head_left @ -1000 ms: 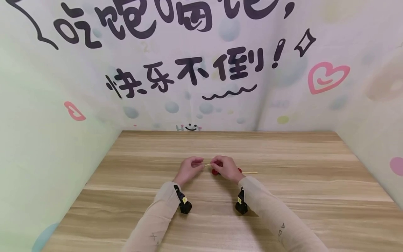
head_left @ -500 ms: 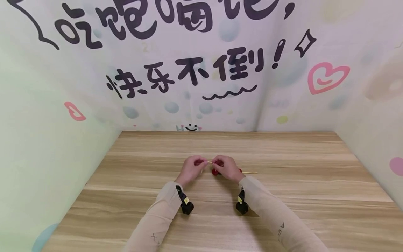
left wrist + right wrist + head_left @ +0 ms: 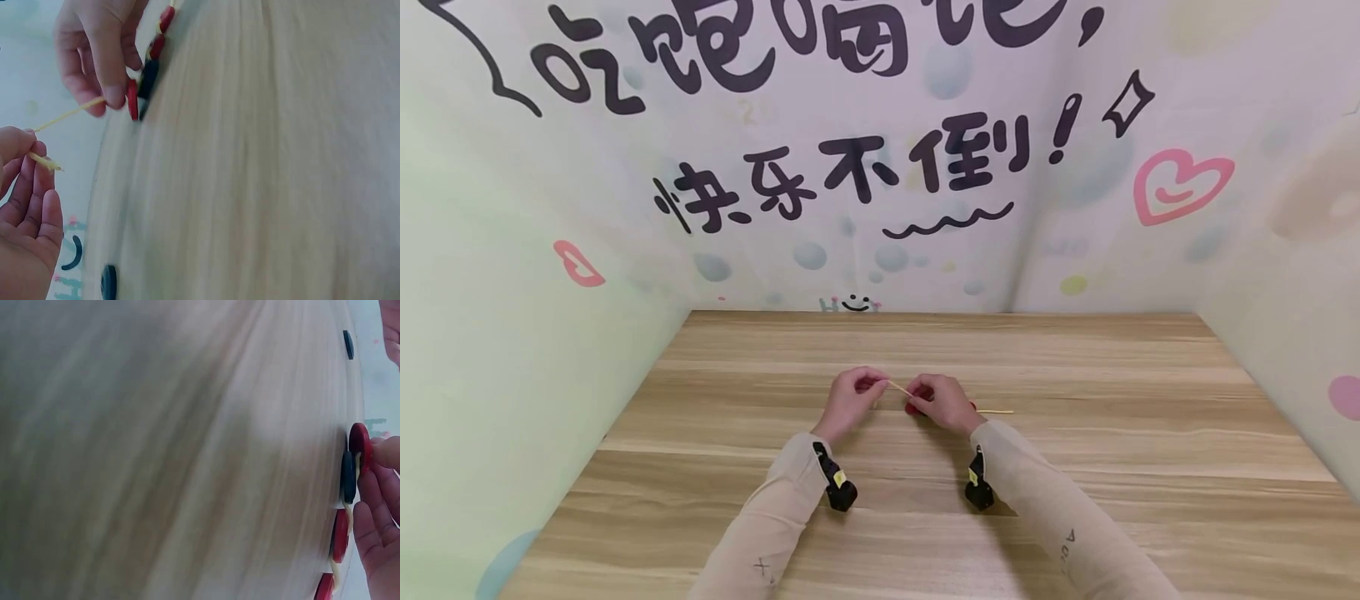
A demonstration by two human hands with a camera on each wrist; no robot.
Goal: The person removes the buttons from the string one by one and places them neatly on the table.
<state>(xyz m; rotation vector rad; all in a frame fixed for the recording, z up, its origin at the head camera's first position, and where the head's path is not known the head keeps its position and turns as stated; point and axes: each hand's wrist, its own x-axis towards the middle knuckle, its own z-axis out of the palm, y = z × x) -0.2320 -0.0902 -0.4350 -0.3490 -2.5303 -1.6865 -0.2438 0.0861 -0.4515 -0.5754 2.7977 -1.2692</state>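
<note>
Pinching the yellow cord (image 3: 70, 114) with curled fingers, left hand (image 3: 850, 397) and right hand (image 3: 943, 401) stretch it between them; a red disc (image 3: 360, 447) sits against the right fingertips.

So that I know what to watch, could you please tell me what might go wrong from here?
The short end of the yellow string beyond the left hand looks frayed, so it might catch. If that hand pulls too hard, the string could slip through the right hand and tug the red disc beside it. The lone dark disc lying apart on the table could get knocked away.
</note>
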